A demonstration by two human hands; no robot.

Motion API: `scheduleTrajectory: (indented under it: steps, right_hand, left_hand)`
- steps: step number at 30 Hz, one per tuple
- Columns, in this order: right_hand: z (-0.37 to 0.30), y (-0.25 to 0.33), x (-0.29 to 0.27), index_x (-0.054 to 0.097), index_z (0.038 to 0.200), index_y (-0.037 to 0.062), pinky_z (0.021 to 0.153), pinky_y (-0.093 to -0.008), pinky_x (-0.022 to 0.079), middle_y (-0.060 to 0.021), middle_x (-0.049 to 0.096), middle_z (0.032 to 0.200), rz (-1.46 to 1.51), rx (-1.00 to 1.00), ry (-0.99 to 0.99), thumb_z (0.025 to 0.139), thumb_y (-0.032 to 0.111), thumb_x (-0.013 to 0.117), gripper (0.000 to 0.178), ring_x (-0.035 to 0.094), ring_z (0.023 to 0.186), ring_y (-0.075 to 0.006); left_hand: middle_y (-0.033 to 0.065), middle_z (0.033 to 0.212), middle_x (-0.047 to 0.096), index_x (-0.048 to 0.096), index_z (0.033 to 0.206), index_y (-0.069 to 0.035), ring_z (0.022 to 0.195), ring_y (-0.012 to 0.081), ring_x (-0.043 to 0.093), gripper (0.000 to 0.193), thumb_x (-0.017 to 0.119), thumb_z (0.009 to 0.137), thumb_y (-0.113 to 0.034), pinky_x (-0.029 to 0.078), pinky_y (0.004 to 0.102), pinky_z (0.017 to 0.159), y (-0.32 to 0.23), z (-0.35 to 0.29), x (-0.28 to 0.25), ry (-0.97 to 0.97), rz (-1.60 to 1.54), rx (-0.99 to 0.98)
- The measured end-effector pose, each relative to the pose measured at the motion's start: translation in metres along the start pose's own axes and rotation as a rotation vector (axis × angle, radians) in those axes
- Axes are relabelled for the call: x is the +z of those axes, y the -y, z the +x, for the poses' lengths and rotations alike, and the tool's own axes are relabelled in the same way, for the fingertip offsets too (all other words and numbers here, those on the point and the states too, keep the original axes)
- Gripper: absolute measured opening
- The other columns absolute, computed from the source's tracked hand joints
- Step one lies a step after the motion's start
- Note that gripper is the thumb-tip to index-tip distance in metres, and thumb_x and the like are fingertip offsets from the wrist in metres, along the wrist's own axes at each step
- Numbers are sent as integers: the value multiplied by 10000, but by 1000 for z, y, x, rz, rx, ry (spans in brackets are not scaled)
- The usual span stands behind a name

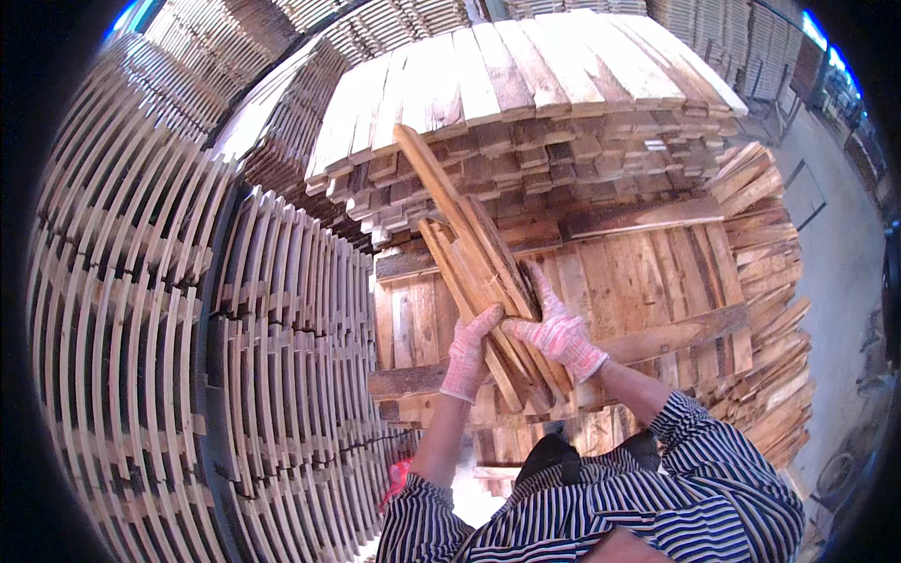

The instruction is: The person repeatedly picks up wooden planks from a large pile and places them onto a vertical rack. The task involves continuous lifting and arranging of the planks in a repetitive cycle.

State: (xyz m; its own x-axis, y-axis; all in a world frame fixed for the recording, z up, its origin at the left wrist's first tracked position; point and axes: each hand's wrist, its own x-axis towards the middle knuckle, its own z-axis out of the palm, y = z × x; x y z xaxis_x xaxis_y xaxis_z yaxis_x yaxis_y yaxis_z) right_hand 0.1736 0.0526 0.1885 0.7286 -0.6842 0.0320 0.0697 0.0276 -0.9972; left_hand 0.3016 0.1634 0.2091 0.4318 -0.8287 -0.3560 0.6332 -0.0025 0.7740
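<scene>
A bundle of narrow wooden slats (488,272) slants up and away to the left in front of me, one slat jutting out past the others at the far end. In a pink-and-white knit glove, my left hand (466,355) is closed round the bundle's left side. My right hand (563,336), gloved the same way, grips the right side, its thumb lying across the slats close to the left thumb. Beneath them lies a layer of flat boards (619,281) crossed by darker wooden battens (648,216).
Beyond the bundle rises a stack of pale planks (507,75). Tall racks of spaced slats (272,272) line the left side, with a dark post (214,375) between them. Rough split wood (770,319) is piled on the right, beside the grey floor (831,244).
</scene>
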Motion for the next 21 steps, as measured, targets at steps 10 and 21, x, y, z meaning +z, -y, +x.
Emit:
scheduleTrajectory:
  steps: [10, 21]
  right_hand:
    - [0, -72, 66, 165, 1584, 104, 1089, -509, 423, -399, 366, 1442, -896, 332, -68, 790, 447, 755, 1048, 428, 1347, -508]
    - [-77, -70, 28, 362, 1498, 59, 1093, -485, 435, -284, 345, 1526, -460, -15, -69, 816, 348, 696, 812, 472, 1338, -432]
  left_hand:
    - [275, 1354, 573, 420, 1415, 143, 1187, 356, 608, 1071, 758, 763, -636, 445, 382, 1054, 25, 89, -103, -655, 1632, -60]
    - [239, 1423, 507, 381, 1461, 91, 1253, 334, 545, 925, 741, 836, -488, 403, 377, 1100, 81, 78, -90, -455, 1970, 448]
